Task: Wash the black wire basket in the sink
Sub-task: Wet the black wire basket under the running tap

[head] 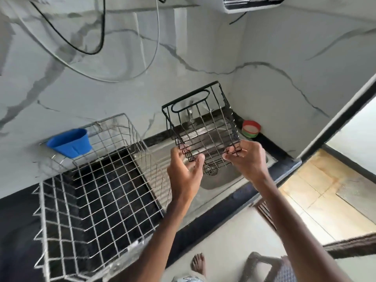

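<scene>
Black stone countertop [16,231] runs left to right. Steel sink [221,178] set into it at right, ribbed drainboard [158,151] on sink's left side, round drain strainer [211,170] in basin bottom. Large silver wire rack [97,192] stands on countertop left of sink, right edge overlapping drainboard. Blue plastic cup [71,142] at rack's back left corner, possibly hung on rim, not resting on stone. Stack of coloured bowls [251,128] on countertop in back right corner. Pale floor [234,237] below: bare foot [198,263], brown mat [350,246] at right.
</scene>
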`<state>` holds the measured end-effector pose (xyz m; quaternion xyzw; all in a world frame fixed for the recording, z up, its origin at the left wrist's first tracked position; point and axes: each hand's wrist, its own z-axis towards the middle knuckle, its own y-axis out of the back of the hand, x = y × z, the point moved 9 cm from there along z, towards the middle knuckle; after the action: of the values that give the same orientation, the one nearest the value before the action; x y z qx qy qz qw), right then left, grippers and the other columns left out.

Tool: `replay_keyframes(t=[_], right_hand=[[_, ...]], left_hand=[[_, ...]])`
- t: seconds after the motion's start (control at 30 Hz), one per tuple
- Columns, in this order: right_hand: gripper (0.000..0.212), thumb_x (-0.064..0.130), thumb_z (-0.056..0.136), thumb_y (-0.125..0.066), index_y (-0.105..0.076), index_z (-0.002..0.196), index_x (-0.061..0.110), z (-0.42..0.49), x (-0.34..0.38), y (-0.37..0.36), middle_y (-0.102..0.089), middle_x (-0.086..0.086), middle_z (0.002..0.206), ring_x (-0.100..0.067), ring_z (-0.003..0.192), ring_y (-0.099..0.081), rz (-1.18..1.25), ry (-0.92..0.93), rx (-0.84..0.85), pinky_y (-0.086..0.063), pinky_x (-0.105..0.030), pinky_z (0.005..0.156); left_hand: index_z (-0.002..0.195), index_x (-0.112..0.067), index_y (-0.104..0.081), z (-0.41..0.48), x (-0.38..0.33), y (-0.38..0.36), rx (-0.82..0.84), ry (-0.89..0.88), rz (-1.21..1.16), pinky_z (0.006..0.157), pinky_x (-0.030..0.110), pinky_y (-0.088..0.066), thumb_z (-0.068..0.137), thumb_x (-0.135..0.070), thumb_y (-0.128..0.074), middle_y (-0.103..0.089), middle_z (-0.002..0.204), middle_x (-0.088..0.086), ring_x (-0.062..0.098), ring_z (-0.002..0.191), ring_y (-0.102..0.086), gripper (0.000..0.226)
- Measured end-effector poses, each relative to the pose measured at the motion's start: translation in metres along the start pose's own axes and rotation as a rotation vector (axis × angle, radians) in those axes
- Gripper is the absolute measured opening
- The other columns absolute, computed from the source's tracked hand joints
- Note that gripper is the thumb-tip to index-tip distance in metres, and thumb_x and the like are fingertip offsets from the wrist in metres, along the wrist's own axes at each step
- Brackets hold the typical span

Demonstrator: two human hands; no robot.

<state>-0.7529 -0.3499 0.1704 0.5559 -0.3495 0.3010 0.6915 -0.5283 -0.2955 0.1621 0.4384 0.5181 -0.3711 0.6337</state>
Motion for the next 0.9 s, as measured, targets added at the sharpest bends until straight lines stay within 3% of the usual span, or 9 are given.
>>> replay_keyframes(t=[0.1, 0.2, 0.27, 0.4, 0.5, 0.6, 0.7, 0.8, 0.9], right_hand=[[0.021, 0.021, 0.071, -0.091, -0.071, 0.073, 0.026, 0.04, -0.027, -0.006, -0.074, 0.011, 0.079, -0.006, 0.073, -0.072, -0.012, -0.043, 0.029, -0.056, -0.026, 0.066], [0.02, 0.022, 0.07, -0.092, -0.073, 0.074, 0.026, 0.066, -0.052, -0.013, -0.074, 0.013, 0.075, -0.004, 0.069, -0.071, -0.032, -0.082, 0.056, -0.057, -0.029, 0.065], [0.019, 0.022, 0.07, -0.092, -0.072, 0.073, 0.024, 0.082, -0.066, -0.019, -0.074, 0.011, 0.074, -0.006, 0.067, -0.071, -0.061, -0.085, 0.066, -0.057, -0.03, 0.062], [0.023, 0.026, 0.067, -0.093, -0.075, 0.081, 0.02, 0.114, -0.103, -0.036, -0.076, 0.009, 0.079, -0.011, 0.073, -0.073, -0.136, -0.141, 0.135, -0.062, -0.041, 0.071], [0.029, 0.025, 0.066, -0.093, -0.077, 0.088, 0.015, 0.136, -0.113, -0.048, -0.076, 0.005, 0.085, -0.01, 0.077, -0.072, -0.169, -0.131, 0.193, -0.061, -0.035, 0.078], [0.022, 0.014, 0.069, -0.09, -0.071, 0.07, 0.025, 0.156, -0.114, -0.059, -0.069, 0.015, 0.071, 0.002, 0.067, -0.063, -0.162, -0.082, 0.264, -0.052, -0.024, 0.074], [0.03, 0.012, 0.069, -0.089, -0.065, 0.062, 0.029, 0.178, -0.127, -0.076, -0.066, 0.02, 0.067, 0.006, 0.066, -0.061, -0.164, -0.034, 0.376, -0.04, -0.006, 0.062], [0.032, 0.01, 0.069, -0.089, -0.064, 0.063, 0.029, 0.206, -0.149, -0.098, -0.064, 0.022, 0.069, -0.004, 0.069, -0.062, -0.146, -0.001, 0.523, -0.036, -0.007, 0.062], [0.023, 0.015, 0.067, -0.092, -0.071, 0.07, 0.022, 0.233, -0.183, -0.122, -0.07, 0.016, 0.072, -0.005, 0.073, -0.067, -0.152, 0.011, 0.677, -0.039, -0.012, 0.06]], left_hand=[[0.142, -0.011, -0.038, 0.036, 0.02, -0.024, 0.045, 0.057, -0.014, 0.081, 0.044, -0.065, 0.091, -0.024, -0.077, -0.048, 0.145, 0.029, 0.031, 0.118, -0.066, 0.065], [0.138, -0.022, -0.037, 0.055, 0.028, -0.031, 0.074, 0.072, 0.001, 0.081, 0.047, -0.065, 0.093, -0.022, -0.074, -0.056, 0.137, 0.024, 0.033, 0.115, -0.069, 0.058], [0.141, -0.02, -0.04, 0.066, 0.033, -0.03, 0.082, 0.054, 0.025, 0.077, 0.042, -0.066, 0.095, -0.02, -0.072, -0.061, 0.136, 0.019, 0.027, 0.108, -0.073, 0.056], [0.137, -0.01, -0.051, 0.088, 0.046, -0.011, 0.015, 0.075, 0.132, 0.074, 0.016, -0.06, 0.095, -0.013, -0.071, -0.065, 0.135, 0.014, 0.011, 0.099, -0.071, 0.047], [0.133, -0.006, -0.056, 0.103, 0.046, 0.0, -0.054, 0.065, 0.164, 0.072, 0.005, -0.052, 0.096, -0.011, -0.07, -0.064, 0.135, 0.01, -0.011, 0.09, -0.065, 0.04], [0.133, -0.002, -0.059, 0.116, 0.047, 0.001, -0.128, 0.047, 0.198, 0.078, 0.004, -0.051, 0.097, -0.014, -0.07, -0.066, 0.134, 0.013, 0.001, 0.104, -0.065, 0.04], [0.132, -0.004, -0.06, 0.13, 0.047, -0.01, -0.184, 0.007, 0.264, 0.088, 0.009, -0.052, 0.098, -0.022, -0.069, -0.066, 0.132, 0.01, 0.011, 0.113, -0.065, 0.04], [0.135, -0.006, -0.057, 0.152, 0.057, -0.041, -0.174, -0.029, 0.362, 0.102, 0.026, -0.05, 0.101, -0.032, -0.064, -0.064, 0.136, 0.009, 0.016, 0.122, -0.062, 0.043], [0.143, -0.005, -0.049, 0.186, 0.095, -0.078, -0.077, 0.081, 0.482, 0.107, 0.027, -0.041, 0.104, -0.04, -0.055, -0.058, 0.144, 0.012, 0.013, 0.125, -0.056, 0.053]])
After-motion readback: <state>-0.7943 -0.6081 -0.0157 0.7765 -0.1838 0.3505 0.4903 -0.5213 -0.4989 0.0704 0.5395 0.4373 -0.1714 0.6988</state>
